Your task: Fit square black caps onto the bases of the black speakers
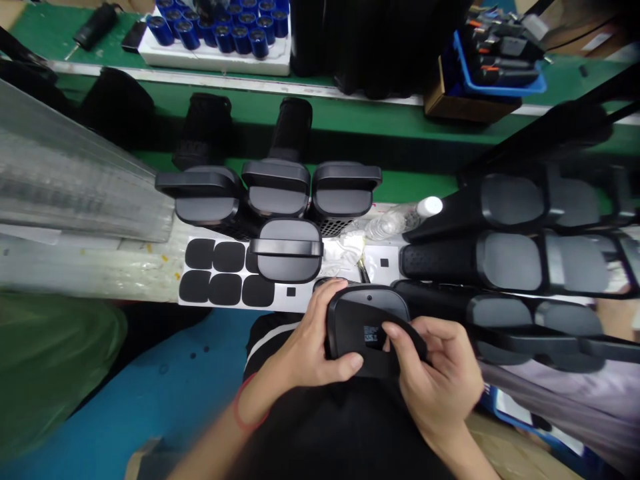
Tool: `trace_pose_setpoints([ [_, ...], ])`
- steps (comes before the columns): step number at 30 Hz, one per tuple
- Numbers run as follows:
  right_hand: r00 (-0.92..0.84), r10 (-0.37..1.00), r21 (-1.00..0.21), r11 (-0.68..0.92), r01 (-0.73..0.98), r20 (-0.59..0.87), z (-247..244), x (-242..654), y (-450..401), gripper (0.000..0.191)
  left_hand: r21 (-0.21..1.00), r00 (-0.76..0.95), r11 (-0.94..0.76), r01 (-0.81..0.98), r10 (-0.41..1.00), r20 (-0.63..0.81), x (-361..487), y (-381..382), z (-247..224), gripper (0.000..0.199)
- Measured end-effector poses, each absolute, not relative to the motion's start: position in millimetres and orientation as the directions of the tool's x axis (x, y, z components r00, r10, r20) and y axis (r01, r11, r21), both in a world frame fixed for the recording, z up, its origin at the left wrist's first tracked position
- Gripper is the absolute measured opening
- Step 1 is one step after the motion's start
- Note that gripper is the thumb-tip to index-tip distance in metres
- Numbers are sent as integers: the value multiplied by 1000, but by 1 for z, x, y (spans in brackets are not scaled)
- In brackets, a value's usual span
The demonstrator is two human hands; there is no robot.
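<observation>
I see a green bench (55,30): white tray (215,63), black screwdriver (96,27). Nearer ledge (100,263): sheet (300,301) of black pads (225,289), clear bottle (393,223).

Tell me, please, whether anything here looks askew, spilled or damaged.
I see no spill or damage. Only the black pad on the held device looks askew: one end bends up in the right hand, leaving part of the grey face uncovered.

No wording is legible: a small printed label (371,333) on the black device (367,364), near centre, is too tiny to read.
</observation>
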State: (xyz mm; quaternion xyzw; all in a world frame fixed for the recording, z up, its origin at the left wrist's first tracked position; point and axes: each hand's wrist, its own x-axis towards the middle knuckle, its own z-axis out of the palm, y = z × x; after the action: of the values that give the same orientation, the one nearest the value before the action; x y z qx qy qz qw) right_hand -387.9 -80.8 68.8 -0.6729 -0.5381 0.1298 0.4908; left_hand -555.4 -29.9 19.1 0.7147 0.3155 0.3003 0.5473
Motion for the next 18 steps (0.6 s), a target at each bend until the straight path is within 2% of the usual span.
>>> trace_pose_setpoints([
  [4,387,847,-743,14,669,365,73,-388,-78,18,970,625,-203,134,777,76,-556,-31,19,90],
  [10,380,863,-719,-30,694,332,76,-387,-76,20,964,623,-215,154,779,74,-554,-34,21,88],
  [12,383,864,-726,-31,687,325,75,-386,-76,20,973,603,-175,151,796,49,-553,-35,25,78],
  [16,387,863,-744,-19,668,325,72,-385,-77,21,993,515,-44,112,857,-20,-549,-34,33,42],
  [18,382,867,-743,-21,669,320,74,-386,-78,21,997,473,-19,76,881,-19,-545,-33,36,34],
])
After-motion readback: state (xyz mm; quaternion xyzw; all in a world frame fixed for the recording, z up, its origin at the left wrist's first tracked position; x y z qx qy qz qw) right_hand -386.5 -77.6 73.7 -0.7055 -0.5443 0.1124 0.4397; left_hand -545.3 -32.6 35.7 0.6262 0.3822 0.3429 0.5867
